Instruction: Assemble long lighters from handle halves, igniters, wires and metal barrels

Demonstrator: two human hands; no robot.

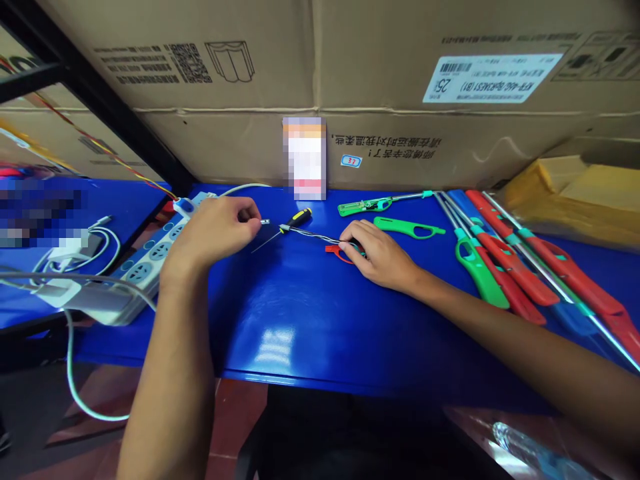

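Observation:
My left hand (220, 223) is closed in a pinch, with a small silvery piece (265, 221) sticking out past its fingertips; its kind is too small to tell. My right hand (373, 250) is closed on thin black and white wires (317, 235), whose pale connector end points left toward the other hand. Behind that end lies a screwdriver (301, 217) with a black and yellow handle and a thin shaft. A red plastic part (332, 249) shows partly from under my right hand. Beyond it are a green casing half (407, 228) and an opened green lighter (363, 207) with a metal tube.
Several red, green and blue long-necked lighters (520, 267) lie at the right. A power strip (160, 252) with plugged-in chargers (83, 297) and cables stands left. A blurred upright card (307, 160) leans on a large cardboard box (240, 143). The blue table (300, 313) ends nearest me.

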